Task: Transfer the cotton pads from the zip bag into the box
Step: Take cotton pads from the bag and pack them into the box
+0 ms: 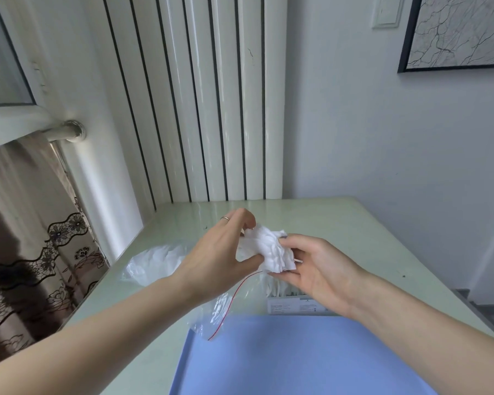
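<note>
A bunch of white cotton pads (273,249) is held in the air above the table, fanned out unevenly. My right hand (317,269) grips the bunch from the right and below. My left hand (223,252) touches its left side, thumb under and fingers curled over the top. Below the hands lies the clear zip bag (226,306) with a red seal line, its lower edge over the blue mat. The box (291,302) stands under my right hand with more white pads in it; the hand hides most of it.
A blue mat (303,357) covers the near part of the pale green table (354,223). A crumpled white plastic bag (157,262) lies at the left. A white radiator (211,109) and wall close off the far side; a curtain hangs at the left.
</note>
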Motion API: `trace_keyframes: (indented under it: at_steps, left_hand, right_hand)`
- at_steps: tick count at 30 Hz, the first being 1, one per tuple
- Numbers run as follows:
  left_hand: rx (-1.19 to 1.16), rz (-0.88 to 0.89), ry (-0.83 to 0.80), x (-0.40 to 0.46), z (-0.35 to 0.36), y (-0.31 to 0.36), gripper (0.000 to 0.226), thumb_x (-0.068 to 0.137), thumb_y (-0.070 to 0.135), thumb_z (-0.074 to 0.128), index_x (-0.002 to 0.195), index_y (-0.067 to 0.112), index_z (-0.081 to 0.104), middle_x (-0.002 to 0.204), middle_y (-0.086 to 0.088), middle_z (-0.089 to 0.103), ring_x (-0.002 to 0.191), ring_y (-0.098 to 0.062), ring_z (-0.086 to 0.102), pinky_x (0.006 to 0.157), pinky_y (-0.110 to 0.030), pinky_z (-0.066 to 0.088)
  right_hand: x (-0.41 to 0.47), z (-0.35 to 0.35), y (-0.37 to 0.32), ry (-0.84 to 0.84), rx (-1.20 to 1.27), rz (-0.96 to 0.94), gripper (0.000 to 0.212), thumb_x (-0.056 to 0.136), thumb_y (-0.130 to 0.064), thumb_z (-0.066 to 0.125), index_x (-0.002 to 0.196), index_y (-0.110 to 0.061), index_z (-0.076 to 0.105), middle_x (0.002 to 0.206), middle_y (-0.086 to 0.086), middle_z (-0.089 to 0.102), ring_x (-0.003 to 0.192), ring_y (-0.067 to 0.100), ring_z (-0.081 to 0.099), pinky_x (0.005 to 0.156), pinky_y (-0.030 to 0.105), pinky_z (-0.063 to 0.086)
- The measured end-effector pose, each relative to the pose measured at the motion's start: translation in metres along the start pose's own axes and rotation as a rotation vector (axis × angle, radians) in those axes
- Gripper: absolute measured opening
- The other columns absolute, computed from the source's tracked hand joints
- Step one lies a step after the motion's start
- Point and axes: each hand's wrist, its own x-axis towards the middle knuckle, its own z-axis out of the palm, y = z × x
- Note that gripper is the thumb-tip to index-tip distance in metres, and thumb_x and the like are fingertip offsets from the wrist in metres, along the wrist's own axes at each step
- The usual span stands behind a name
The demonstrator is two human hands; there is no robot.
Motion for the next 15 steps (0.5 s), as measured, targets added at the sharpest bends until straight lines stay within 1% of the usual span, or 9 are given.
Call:
trace_keyframes:
  at_steps: [2,4,7,8,10,13,15]
  left_hand:
    - [-0.037,-0.003,-0.007,0.0,0.0,-0.001,0.042,0.081,0.029,0.075,0.107,0.027,0.042,0.103,0.017,0.052,0.098,-0.001,0.049,0.08,-0.021,0.044]
    - [-0.04,0.003,-0.012,-0.001,0.001,-0.002,0.041,0.08,0.028,0.075,0.104,0.027,0.042,0.1,0.016,0.052,0.097,-0.005,0.05,0.079,-0.021,0.044]
    - [-0.045,0.009,-0.004,-0.002,0.0,-0.002,0.04,0.081,0.026,0.075,0.105,0.028,0.043,0.1,0.016,0.05,0.096,-0.006,0.048,0.077,-0.018,0.043]
    - [-0.051,0.01,-0.014,-0.002,0.0,-0.002,0.041,0.081,0.026,0.074,0.109,0.029,0.044,0.102,0.016,0.049,0.096,-0.006,0.048,0.077,-0.016,0.043]
    - [-0.057,0.023,-0.037,-0.002,0.0,-0.002,0.043,0.082,0.027,0.074,0.116,0.033,0.047,0.106,0.017,0.047,0.096,-0.005,0.048,0.078,-0.01,0.041]
    - [-0.059,0.035,-0.038,0.0,-0.001,-0.002,0.032,0.084,0.027,0.073,0.107,0.031,0.052,0.104,0.017,0.048,0.092,-0.005,0.05,0.076,-0.009,0.04]
    - [-0.074,0.028,-0.023,0.0,0.0,-0.002,0.029,0.083,0.025,0.073,0.103,0.028,0.052,0.101,0.016,0.049,0.092,-0.006,0.049,0.076,-0.011,0.04]
  right_hand:
    - [0.002,0.0,0.003,0.009,-0.026,-0.007,0.035,0.096,-0.015,0.05,0.121,0.001,0.068,0.114,0.017,0.071,0.114,0.03,0.065,0.109,0.045,0.046]
    - [0.003,0.0,0.005,0.033,-0.058,-0.011,0.036,0.097,-0.017,0.047,0.121,0.001,0.068,0.122,0.02,0.069,0.12,0.033,0.062,0.109,0.045,0.045]
    - [0.007,0.0,0.006,0.077,-0.057,-0.024,0.037,0.098,-0.018,0.046,0.119,0.002,0.068,0.119,0.021,0.07,0.111,0.031,0.067,0.106,0.045,0.048]
    - [0.007,0.001,0.006,0.088,-0.055,-0.029,0.036,0.099,-0.019,0.046,0.118,0.002,0.069,0.117,0.02,0.071,0.107,0.03,0.068,0.105,0.045,0.049]
    - [0.008,0.001,0.007,0.097,-0.064,-0.042,0.036,0.1,-0.02,0.045,0.116,0.001,0.07,0.114,0.018,0.073,0.107,0.029,0.069,0.103,0.044,0.051]
    - [0.009,0.002,0.007,0.116,-0.084,-0.07,0.036,0.101,-0.02,0.045,0.116,0.002,0.069,0.113,0.017,0.073,0.112,0.032,0.068,0.103,0.046,0.051]
    - [0.011,0.001,0.007,0.121,-0.094,-0.08,0.037,0.1,-0.02,0.045,0.118,0.004,0.067,0.115,0.019,0.072,0.113,0.034,0.067,0.102,0.048,0.051]
